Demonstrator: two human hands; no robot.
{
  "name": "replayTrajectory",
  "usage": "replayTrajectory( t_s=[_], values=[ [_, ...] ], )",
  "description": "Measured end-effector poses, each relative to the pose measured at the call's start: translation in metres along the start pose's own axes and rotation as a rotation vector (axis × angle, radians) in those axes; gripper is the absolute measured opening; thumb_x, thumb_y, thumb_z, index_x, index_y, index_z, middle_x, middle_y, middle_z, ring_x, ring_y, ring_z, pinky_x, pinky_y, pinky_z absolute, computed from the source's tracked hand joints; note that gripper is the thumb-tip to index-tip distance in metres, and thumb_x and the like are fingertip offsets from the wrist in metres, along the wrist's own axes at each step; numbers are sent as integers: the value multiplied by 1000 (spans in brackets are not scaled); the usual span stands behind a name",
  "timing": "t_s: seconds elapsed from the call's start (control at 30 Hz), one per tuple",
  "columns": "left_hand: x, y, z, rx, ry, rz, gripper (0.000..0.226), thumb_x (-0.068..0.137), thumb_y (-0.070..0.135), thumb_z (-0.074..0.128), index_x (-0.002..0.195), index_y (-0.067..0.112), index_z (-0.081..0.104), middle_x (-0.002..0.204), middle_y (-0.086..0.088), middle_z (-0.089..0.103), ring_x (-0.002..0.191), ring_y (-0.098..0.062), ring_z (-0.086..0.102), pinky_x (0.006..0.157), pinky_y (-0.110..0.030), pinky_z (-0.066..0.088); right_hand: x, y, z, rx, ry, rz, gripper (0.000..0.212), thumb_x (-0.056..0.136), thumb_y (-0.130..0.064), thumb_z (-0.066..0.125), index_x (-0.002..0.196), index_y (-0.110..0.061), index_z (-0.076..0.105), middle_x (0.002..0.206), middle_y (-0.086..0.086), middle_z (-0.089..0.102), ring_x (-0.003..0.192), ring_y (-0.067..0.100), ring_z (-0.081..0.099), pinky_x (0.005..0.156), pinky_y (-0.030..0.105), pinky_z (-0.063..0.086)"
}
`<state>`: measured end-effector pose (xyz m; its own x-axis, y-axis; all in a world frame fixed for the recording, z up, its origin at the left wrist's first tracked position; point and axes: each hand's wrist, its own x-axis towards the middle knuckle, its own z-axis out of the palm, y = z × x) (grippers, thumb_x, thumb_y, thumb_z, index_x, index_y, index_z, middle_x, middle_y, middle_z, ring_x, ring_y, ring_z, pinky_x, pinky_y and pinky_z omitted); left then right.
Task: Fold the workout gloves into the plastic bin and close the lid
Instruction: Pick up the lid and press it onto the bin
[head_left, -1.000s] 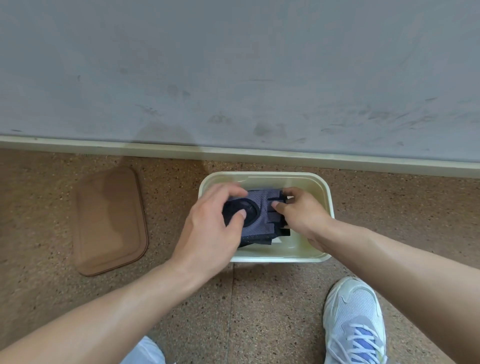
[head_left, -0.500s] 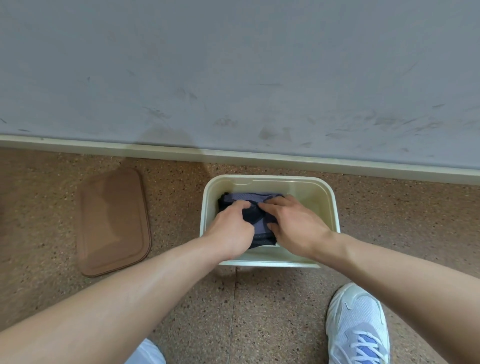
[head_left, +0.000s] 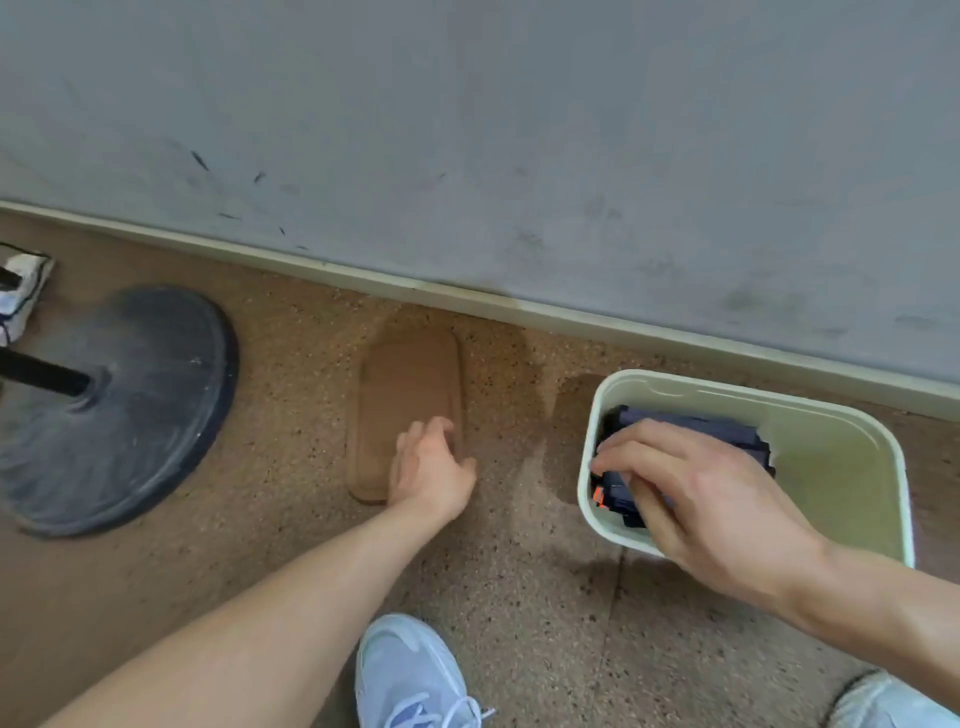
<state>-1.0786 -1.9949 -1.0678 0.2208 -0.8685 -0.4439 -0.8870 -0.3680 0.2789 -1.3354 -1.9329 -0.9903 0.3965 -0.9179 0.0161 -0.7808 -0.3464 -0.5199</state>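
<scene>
Gloves sit folded in the L end of the plastic bin, a dark bundle w/ an orange tab showing at the near corner; rest of bin floor bare. R hand is over that bundle, fingertips curled down on the near-left edge, prob. pinning the fold so it doesn't spring open; whether it pinches fabric or just presses, can't tell.

L hand is out at the lid, which lies flat on the floor well L of the bin, near the wall; palm down, fingers spread loose over the lid's near-right edge, not closed round anything; reads as a reach for pickup, edge chosen because a flat lid gives no other purchase.

Judgement: folding done, lid step starting; R hand must clear the bin before the lid goes on.

Round dark stand base further L; pale shoe below.
</scene>
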Motion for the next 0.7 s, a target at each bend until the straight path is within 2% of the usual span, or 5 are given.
replayTrajectory(
  t_s=[0.17,0.37,0.53,0.6,0.7],
  values=[
    [7,-37,14,269,-147,33,44,92,28,64,134,17,57,138,-7,53,132,-28,48,109,-39,42,30,-35,26,-13,-169,-175,33,88,-17,49,113,-28,68,111,-11,68,93,13,68,79,32,57],
    [-4,-31,23,535,-213,224,27,91,23,61,115,13,68,118,-12,70,113,-34,67,91,-37,54,31,-47,44,-17,-234,-133,37,85,-17,43,113,-29,66,108,-11,67,93,14,66,81,30,55],
    [-21,-35,28,-112,-627,156,21,82,41,68,71,25,73,81,-2,79,80,-22,77,77,-33,61,19,-61,47,207,-348,134,35,92,-15,43,116,-31,64,109,-11,62,100,13,63,88,28,50],
    [-16,-44,22,-211,-339,49,12,88,34,70,85,23,74,81,4,76,83,-20,75,71,-25,54,17,-67,58,330,-459,336,42,96,-16,47,134,-32,58,128,-10,61,111,12,60,103,27,45],
    [-2,-66,15,-317,78,-302,31,89,26,69,118,16,63,111,-7,73,110,-31,67,90,-33,49,22,-72,87,428,-626,519,68,95,-13,48,159,-19,26,163,1,32,138,13,42,122,29,27]
  ],
)
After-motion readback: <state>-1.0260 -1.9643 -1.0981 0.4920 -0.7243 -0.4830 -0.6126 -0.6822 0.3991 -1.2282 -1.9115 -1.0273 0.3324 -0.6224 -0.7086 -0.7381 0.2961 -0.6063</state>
